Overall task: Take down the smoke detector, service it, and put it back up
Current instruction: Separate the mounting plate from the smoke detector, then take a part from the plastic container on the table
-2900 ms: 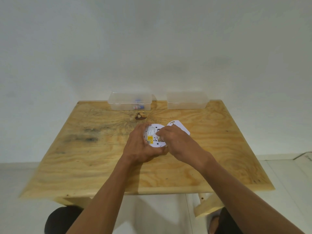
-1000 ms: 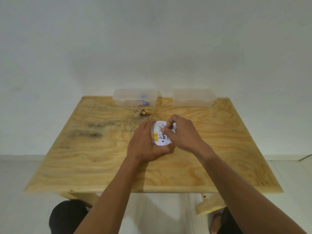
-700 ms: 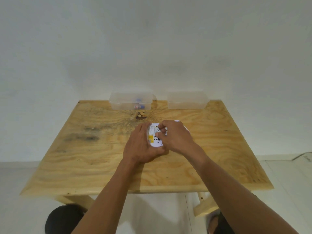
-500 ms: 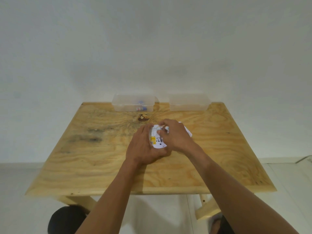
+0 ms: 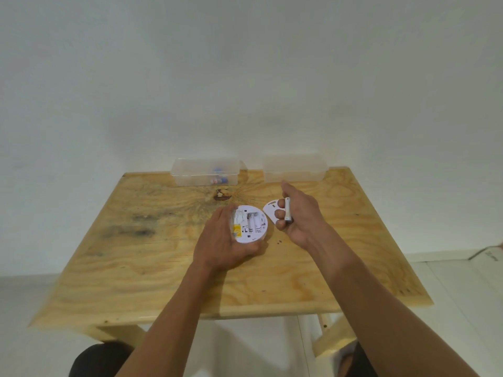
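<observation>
- The smoke detector [image 5: 250, 223] lies back-up on the wooden counter [image 5: 152, 257], its battery bay open, cupped by the left hand [image 5: 223, 240].
- The right hand [image 5: 296, 216] is closed around a pale battery [image 5: 287, 210], above the detached cover [image 5: 272, 210].
- Servicing seems under way: battery removal.
- Next, likely drop it in the far right clear box [image 5: 295, 167] and fetch a replacement from the left box [image 5: 205, 171].
</observation>
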The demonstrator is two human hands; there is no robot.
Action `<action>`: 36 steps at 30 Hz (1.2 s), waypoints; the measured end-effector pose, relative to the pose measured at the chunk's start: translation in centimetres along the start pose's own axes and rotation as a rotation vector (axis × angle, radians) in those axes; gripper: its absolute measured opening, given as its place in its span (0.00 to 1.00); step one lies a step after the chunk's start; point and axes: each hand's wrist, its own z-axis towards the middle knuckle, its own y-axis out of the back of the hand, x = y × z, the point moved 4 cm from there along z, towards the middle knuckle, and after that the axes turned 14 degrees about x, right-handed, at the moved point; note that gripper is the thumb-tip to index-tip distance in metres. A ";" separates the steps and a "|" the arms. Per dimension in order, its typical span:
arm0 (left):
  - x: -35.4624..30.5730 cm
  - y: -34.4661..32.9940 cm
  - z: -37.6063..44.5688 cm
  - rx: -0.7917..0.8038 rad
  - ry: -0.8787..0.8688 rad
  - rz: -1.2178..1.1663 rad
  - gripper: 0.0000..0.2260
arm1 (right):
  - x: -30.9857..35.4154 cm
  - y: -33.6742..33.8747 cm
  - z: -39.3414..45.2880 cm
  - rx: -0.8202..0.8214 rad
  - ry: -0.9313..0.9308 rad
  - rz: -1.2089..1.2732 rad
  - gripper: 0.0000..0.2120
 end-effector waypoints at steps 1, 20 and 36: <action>-0.2 0.1 -0.1 -0.004 -0.007 -0.003 0.47 | 0.1 0.2 0.0 -0.018 0.013 -0.004 0.13; -7.4 3.7 12.2 -0.061 -0.177 0.267 0.25 | 5.7 8.8 8.0 -0.264 0.078 -0.346 0.17; -4.5 0.1 20.1 0.057 -0.206 0.672 0.24 | 4.2 10.3 13.2 -0.305 0.022 -0.095 0.19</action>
